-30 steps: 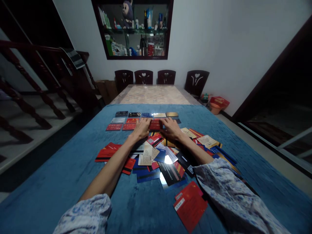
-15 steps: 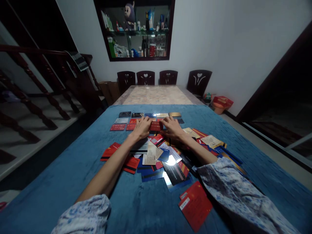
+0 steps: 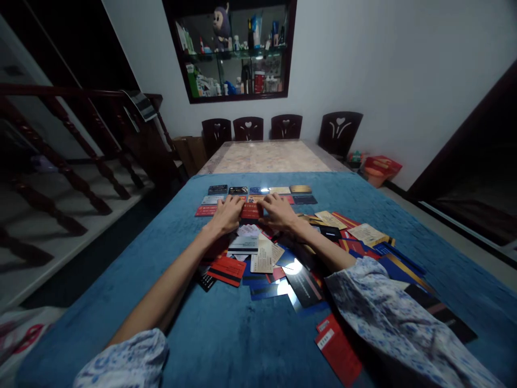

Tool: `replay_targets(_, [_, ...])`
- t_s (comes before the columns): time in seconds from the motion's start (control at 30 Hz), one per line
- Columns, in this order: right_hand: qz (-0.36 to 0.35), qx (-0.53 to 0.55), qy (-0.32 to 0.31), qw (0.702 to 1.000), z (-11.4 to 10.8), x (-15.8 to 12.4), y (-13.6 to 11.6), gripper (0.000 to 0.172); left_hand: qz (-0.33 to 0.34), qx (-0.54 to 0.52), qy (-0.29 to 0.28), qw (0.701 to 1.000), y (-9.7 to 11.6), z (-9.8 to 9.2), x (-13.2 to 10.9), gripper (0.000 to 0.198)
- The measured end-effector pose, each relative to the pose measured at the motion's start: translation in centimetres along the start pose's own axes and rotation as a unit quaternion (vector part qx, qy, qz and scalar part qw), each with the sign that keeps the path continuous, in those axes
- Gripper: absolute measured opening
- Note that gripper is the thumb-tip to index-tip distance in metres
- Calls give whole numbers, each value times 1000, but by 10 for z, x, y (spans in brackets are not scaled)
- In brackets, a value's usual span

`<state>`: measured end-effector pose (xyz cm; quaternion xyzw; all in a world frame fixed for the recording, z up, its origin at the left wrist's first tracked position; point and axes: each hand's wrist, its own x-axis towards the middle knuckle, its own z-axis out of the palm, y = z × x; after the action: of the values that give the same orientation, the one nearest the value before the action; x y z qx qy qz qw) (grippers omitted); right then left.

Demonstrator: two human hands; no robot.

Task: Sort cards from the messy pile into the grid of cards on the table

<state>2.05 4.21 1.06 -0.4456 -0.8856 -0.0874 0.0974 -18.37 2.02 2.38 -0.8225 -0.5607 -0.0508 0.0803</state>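
Both my hands reach forward over a blue cloth (image 3: pixel 121 280) strewn with cards. My left hand (image 3: pixel 226 214) and my right hand (image 3: pixel 278 210) lie side by side with fingers flat, pressing the two ends of a red card (image 3: pixel 251 210). That card sits in the nearest of the tidy rows of cards (image 3: pixel 258 191) laid out ahead of my hands. A loose heap of red, blue, black and cream cards (image 3: pixel 266 258) lies under and between my forearms.
More loose cards (image 3: pixel 375 237) spread to the right, and a red card (image 3: pixel 337 350) lies near my right sleeve. Beyond the cloth the bare marble tabletop (image 3: pixel 266 156) runs to several dark chairs (image 3: pixel 339 129). A stair railing (image 3: pixel 60 134) stands on the left.
The camera has swung to the left, so the whole scene has shifted right. My hands stay on the red card, drawn slightly nearer.
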Motion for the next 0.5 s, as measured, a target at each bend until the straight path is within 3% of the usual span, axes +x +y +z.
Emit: replay_targets(0.5, [-25, 24, -23, 999, -2, 49, -46, 46, -42, 11, -14, 999, -55, -8, -21, 53])
